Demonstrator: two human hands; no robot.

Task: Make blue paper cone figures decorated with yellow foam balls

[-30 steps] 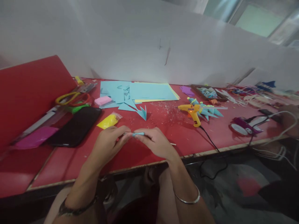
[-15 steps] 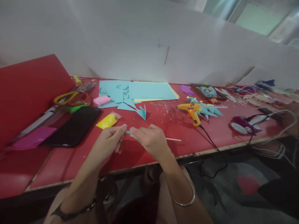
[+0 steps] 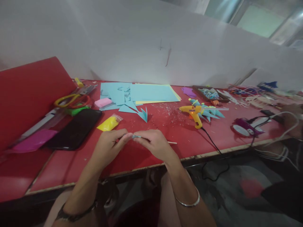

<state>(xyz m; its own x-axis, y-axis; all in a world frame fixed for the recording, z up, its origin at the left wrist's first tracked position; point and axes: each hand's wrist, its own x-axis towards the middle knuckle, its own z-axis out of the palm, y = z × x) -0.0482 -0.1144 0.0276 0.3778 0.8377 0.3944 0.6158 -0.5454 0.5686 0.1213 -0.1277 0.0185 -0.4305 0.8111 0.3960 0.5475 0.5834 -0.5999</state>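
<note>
Between my fingertips, just above the red table's front part, is a small blue paper piece (image 3: 136,136). My left hand (image 3: 111,143) pinches at its left end, with the thumb against the fingers. My right hand (image 3: 153,142) pinches its right end, fingers bent over it. A thin pale stick (image 3: 172,142) pokes out to the right of my right hand; its other end is hidden. Beyond my hands a folded blue paper shape (image 3: 143,114) lies on the table, and a yellow packet (image 3: 110,122) is near my left hand.
Blue sheets (image 3: 153,92) lie at the back. On the left are a black phone (image 3: 77,130) and scissors (image 3: 67,100). A yellow glue gun (image 3: 194,114), its cord trailing off the table edge, lies right of centre. Another person's hand (image 3: 292,118) is at the far right.
My hands have shifted slightly and turned, with the fingertips now closer together. Less of the blue piece shows, and the pale stick sticks out less to the right.
</note>
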